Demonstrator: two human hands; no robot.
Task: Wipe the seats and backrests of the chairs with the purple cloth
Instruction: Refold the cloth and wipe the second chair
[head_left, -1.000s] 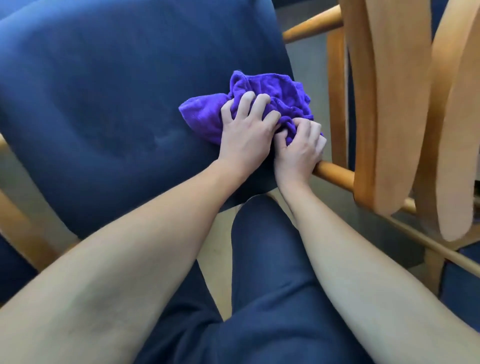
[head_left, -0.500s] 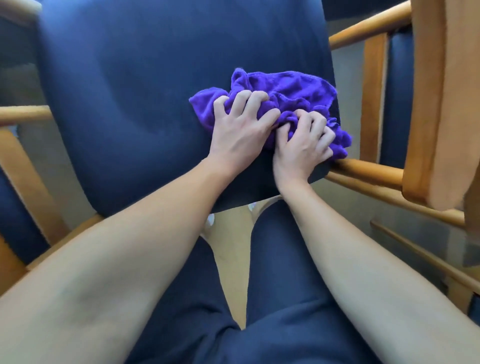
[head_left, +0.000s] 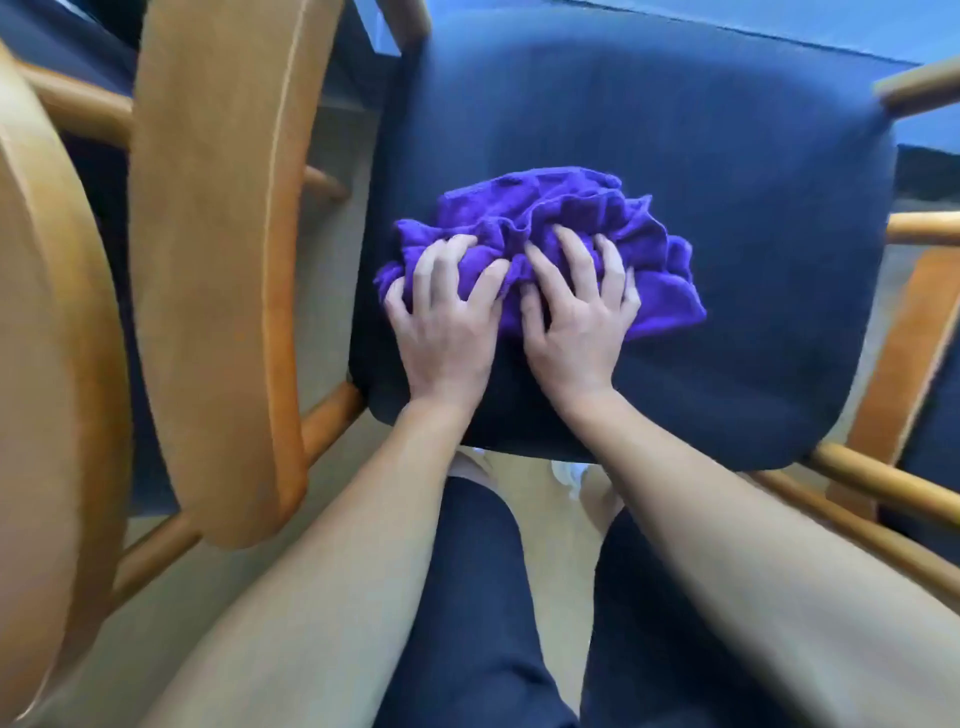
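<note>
A crumpled purple cloth (head_left: 566, 228) lies on the dark blue padded seat (head_left: 727, 182) of a wooden chair, left of the seat's middle and near its front edge. My left hand (head_left: 447, 322) presses down on the cloth's left part with curled fingers. My right hand (head_left: 576, 317) rests beside it, fingers spread and dug into the cloth's folds. Both hands touch each other's side. The backrest is out of view.
A curved wooden armrest (head_left: 218, 260) stands just left of the seat, and another wooden armrest (head_left: 47, 389) lies at the far left edge. Wooden rails (head_left: 878, 483) and a neighbouring blue chair (head_left: 930, 431) sit at the right. My dark trouser legs (head_left: 478, 597) are below.
The cloth and both hands have gone from the seat's right edge to its left-centre. The view has swung, so the armrests now appear at the left.
</note>
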